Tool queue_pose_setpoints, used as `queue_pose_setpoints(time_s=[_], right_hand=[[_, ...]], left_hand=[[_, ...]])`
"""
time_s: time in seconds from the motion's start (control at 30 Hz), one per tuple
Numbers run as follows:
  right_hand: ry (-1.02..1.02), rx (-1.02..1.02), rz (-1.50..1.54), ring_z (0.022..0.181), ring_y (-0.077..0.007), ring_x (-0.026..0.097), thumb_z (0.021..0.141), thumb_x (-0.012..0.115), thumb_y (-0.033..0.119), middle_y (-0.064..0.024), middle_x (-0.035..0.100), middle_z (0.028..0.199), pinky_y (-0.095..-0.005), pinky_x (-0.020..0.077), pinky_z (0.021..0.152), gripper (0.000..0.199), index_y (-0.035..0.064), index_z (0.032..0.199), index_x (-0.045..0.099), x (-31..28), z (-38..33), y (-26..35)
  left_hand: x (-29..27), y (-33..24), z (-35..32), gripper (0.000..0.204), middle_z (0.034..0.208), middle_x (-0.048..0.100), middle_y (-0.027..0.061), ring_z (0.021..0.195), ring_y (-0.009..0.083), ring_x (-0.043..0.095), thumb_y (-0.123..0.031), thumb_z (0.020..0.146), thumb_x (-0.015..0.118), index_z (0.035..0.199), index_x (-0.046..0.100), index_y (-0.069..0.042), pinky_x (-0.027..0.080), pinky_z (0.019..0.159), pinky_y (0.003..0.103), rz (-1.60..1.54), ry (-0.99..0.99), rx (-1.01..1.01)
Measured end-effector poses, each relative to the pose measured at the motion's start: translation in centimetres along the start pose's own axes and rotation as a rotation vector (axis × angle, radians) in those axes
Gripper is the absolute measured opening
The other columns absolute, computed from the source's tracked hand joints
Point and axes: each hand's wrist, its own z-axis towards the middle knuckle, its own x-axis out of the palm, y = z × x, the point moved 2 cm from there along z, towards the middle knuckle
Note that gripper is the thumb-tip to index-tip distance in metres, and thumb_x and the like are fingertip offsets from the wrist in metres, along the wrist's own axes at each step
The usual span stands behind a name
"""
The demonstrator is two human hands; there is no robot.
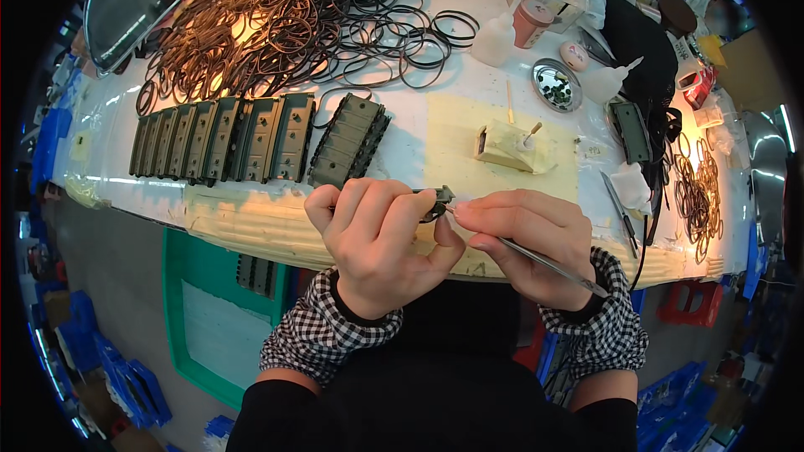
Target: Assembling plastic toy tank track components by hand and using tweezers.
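Note:
My left hand (377, 238) has its fingers wrapped round a small olive-green plastic part (442, 195), most of it hidden by the fingers. Metal tweezers (553, 265) lie in the grip of my right hand (536, 238), their handle slanting back toward the wrist. The tweezers' tip meets the end of the green part, though the exact contact is too small to make out. Left of my hands stands a row of olive-green moulded pieces (222, 141). One more such piece (349, 142) lies tilted, just beyond my left hand.
A heap of dark rubber loops (268, 21) covers the back left. Beyond my right hand are a block wrapped in yellowish tape (511, 146) and a metal dish (556, 84) with small green bits. Another tool (620, 211) lies at right. A teal bin (173, 310) sits below the table edge.

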Motion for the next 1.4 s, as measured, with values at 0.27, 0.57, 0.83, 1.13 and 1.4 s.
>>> queue_pose_setpoints(time_s=[0.27, 0.57, 0.83, 1.13, 1.4], right_hand=[[-0.012, 0.121, 0.132, 0.080, -0.0240, 0.067, 0.082, 0.071, 0.006, -0.0115, 0.067, 0.091, -0.0298, 0.0543, 0.068, 0.017, 0.0003, 0.098, 0.066, -0.5, -0.3, -0.8], [-0.124, 0.150, 0.162, 0.086, -0.0260, 0.069, 0.085, 0.071, 0.009, -0.0130, 0.067, 0.092, -0.0327, 0.0558, 0.076, 0.018, 0.0006, 0.096, 0.060, -0.1, -1.1, -0.5], [-0.102, 0.063, 0.101, 0.086, -0.0277, 0.069, 0.082, 0.073, 0.010, -0.0121, 0.066, 0.089, -0.0337, 0.0557, 0.073, 0.020, 0.0016, 0.094, 0.059, -0.1, -0.6, -0.7], [-0.067, 0.064, 0.092, 0.084, -0.0274, 0.068, 0.081, 0.073, 0.009, -0.0115, 0.066, 0.089, -0.0326, 0.0551, 0.071, 0.019, 0.0020, 0.093, 0.060, -0.2, -0.5, -0.8], [-0.008, 0.012, 0.065, 0.079, -0.0253, 0.067, 0.081, 0.073, 0.009, -0.0096, 0.066, 0.089, -0.0317, 0.0535, 0.067, 0.017, 0.0035, 0.091, 0.062, -0.7, -0.3, -0.8]], left_hand=[[0.0, -0.3, 0.4, 0.023, 0.073, 0.057, 0.0018, 0.068, 0.0199, 0.052, -0.016, 0.061, 0.072, 0.080, 0.060, -0.010, 0.031, 0.076, 0.032, -0.065, 0.063, -0.043], [0.2, -0.5, 0.5, 0.021, 0.073, 0.056, 0.0004, 0.069, 0.0164, 0.052, -0.020, 0.060, 0.072, 0.076, 0.062, -0.011, 0.028, 0.075, 0.034, -0.039, 0.050, -0.051], [0.1, -0.5, 0.7, 0.021, 0.073, 0.055, 0.0005, 0.069, 0.0162, 0.051, -0.020, 0.060, 0.072, 0.076, 0.061, -0.011, 0.028, 0.075, 0.034, -0.031, 0.060, -0.040], [0.1, -0.4, 0.6, 0.021, 0.074, 0.056, 0.0000, 0.070, 0.0162, 0.052, -0.020, 0.061, 0.072, 0.077, 0.061, -0.012, 0.028, 0.076, 0.034, -0.048, 0.059, -0.022], [0.3, -0.5, 0.4, 0.025, 0.073, 0.057, 0.0018, 0.069, 0.0182, 0.051, -0.019, 0.061, 0.074, 0.081, 0.061, -0.010, 0.030, 0.078, 0.033, -0.081, 0.076, 0.001]])
